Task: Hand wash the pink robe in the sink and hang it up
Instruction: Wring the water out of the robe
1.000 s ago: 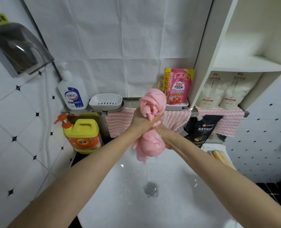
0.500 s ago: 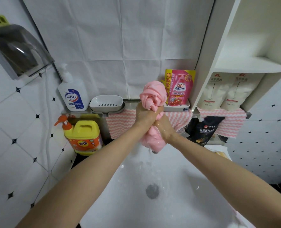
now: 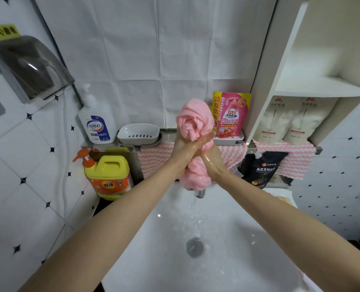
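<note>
The pink robe (image 3: 194,118) is twisted into a tight wet bundle held upright above the white sink (image 3: 227,239). My left hand (image 3: 184,149) grips its upper part, with a bunched knot sticking out above the fist. My right hand (image 3: 213,165) grips the lower part just beneath, both hands wet and touching each other. A thin stream of water falls from the bundle's bottom end (image 3: 196,182) toward the drain (image 3: 194,247).
A ledge behind holds a white pump bottle (image 3: 96,125), a soap dish (image 3: 139,133) and a pink refill pouch (image 3: 230,114). A yellow detergent jug (image 3: 109,175) stands at the left, a black pouch (image 3: 263,169) at the right. White shelving (image 3: 322,85) rises on the right.
Both hands have squeezed closer together on the robe, and the bundle's lower part has grown shorter and tighter. Water now runs from it into the sink.
</note>
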`<action>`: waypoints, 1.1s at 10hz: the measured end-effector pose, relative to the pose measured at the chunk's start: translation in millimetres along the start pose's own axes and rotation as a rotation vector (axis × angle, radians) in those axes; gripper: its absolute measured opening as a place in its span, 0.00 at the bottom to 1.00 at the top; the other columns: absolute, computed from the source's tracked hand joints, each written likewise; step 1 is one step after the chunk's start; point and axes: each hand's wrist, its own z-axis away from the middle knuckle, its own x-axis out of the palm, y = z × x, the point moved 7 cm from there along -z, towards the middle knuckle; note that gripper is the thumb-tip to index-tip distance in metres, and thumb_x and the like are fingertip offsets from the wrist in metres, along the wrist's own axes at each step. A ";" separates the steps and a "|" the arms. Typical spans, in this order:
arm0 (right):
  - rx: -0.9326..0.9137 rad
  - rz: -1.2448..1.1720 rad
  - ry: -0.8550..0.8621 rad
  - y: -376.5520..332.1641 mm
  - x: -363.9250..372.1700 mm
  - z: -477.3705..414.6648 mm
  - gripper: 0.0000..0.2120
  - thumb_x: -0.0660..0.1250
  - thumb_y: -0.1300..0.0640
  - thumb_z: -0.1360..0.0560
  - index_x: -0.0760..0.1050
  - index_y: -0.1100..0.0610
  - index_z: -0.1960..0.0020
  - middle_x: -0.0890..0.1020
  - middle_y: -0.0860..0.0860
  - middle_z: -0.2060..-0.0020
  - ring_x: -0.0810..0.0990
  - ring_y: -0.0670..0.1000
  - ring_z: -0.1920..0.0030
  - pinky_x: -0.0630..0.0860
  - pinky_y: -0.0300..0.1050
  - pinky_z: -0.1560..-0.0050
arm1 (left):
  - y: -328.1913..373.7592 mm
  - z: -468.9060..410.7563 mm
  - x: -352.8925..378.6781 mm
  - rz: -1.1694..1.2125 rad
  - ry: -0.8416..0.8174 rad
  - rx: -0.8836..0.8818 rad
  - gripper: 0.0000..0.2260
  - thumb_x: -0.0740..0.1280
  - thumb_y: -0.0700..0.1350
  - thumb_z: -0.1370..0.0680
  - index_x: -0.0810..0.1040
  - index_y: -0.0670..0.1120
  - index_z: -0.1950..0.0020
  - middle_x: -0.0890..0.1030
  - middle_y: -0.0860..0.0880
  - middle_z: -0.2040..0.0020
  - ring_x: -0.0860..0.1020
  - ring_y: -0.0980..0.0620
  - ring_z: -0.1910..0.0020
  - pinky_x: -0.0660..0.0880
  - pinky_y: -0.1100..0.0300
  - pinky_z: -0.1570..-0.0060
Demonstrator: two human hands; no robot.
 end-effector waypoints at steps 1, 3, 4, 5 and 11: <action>0.028 -0.065 0.049 4.3 -14.2 -2.1 0.11 0.61 0.60 0.21 0.68 0.48 0.60 0.74 0.43 0.62 0.73 0.36 0.65 0.70 0.31 0.60 | 5.5 12.2 3.9 0.354 -0.415 0.010 0.49 0.77 0.58 0.46 0.61 0.44 0.31 0.75 0.47 0.42 0.77 0.56 0.48 0.74 0.70 0.52; 0.004 -0.045 0.100 -4.4 -11.6 -7.4 0.15 0.63 0.71 0.36 0.61 0.55 0.70 0.64 0.47 0.79 0.62 0.42 0.77 0.62 0.37 0.76 | 6.7 33.0 1.2 0.252 -0.548 0.091 0.51 0.80 0.56 0.45 0.57 0.40 0.33 0.70 0.49 0.44 0.73 0.61 0.47 0.71 0.77 0.56; 0.101 -0.159 0.073 2.6 -12.7 -9.8 0.14 0.61 0.74 0.32 0.67 0.58 0.68 0.69 0.51 0.75 0.70 0.44 0.75 0.69 0.38 0.73 | -6.9 29.8 2.1 0.181 -0.541 -0.040 0.37 0.78 0.39 0.34 0.60 0.36 0.34 0.74 0.41 0.46 0.76 0.47 0.43 0.77 0.67 0.53; 0.134 -0.214 0.005 5.6 -9.8 -11.4 0.06 0.65 0.68 0.33 0.71 0.61 0.67 0.75 0.51 0.75 0.76 0.47 0.71 0.74 0.40 0.69 | -16.1 27.9 10.2 0.175 -0.608 -0.192 0.49 0.82 0.57 0.47 0.66 0.34 0.36 0.76 0.43 0.56 0.79 0.41 0.47 0.79 0.50 0.55; 0.228 -0.273 0.002 13.3 -3.2 -5.2 0.11 0.64 0.67 0.47 0.72 0.65 0.65 0.76 0.57 0.70 0.77 0.55 0.68 0.76 0.42 0.69 | -32.3 49.0 16.4 0.273 -0.484 -0.415 0.09 0.62 0.28 0.28 0.73 0.42 0.59 0.76 0.49 0.70 0.75 0.56 0.71 0.71 0.67 0.76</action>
